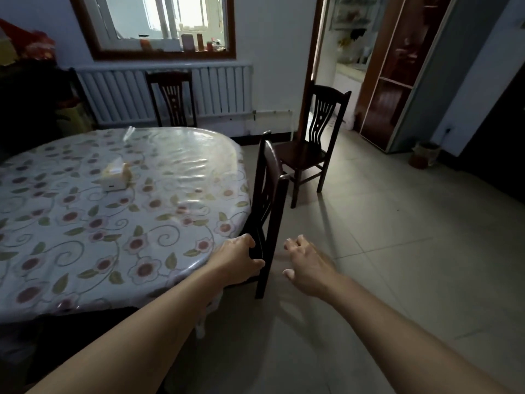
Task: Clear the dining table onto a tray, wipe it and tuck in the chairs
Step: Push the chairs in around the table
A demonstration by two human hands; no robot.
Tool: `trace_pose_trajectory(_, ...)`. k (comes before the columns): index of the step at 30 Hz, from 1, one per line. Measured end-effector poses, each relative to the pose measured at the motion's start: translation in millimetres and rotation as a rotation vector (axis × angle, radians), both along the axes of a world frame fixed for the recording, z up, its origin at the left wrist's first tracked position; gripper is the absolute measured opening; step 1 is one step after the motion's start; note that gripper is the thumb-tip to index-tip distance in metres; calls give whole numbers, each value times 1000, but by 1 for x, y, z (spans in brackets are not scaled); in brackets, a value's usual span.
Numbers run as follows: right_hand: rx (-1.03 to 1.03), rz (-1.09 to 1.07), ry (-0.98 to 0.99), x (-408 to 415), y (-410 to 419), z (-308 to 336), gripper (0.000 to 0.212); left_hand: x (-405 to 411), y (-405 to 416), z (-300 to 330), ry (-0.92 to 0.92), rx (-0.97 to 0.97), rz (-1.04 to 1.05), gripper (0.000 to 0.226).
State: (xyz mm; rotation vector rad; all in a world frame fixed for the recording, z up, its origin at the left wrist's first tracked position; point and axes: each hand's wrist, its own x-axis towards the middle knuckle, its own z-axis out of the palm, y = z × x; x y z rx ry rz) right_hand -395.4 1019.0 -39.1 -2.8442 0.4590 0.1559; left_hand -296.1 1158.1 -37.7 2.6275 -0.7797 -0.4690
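Observation:
The dining table (85, 228) wears a floral cloth under clear plastic. A small white tissue box (115, 177) lies near its middle. A dark wooden chair (268, 194) stands pushed against the table's right edge. My left hand (237, 261) grips the near post of that chair's back. My right hand (305, 261) hovers just right of the chair with fingers spread and loosely bent, holding nothing. A second chair (315, 137) stands away from the table near the doorway. A third chair (172, 98) sits at the table's far side.
A white radiator (221, 89) runs along the back wall under a window. An open doorway (341, 66) and a tall brown cabinet (397, 66) lie at the right. A small bin (424, 155) stands by the cabinet. Tiled floor (397, 251) spreads to the right.

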Motion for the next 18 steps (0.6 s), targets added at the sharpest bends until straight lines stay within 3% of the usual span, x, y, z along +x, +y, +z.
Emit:
trace_pose_trajectory(13,-33,-153,47,88,-203,14,64,107,-230,14,49,-34,-107,51)
trace_pose_trajectory(18,-33,-214,-7,113,-282,26,54,134,-321,25,76,-39,-182,55)
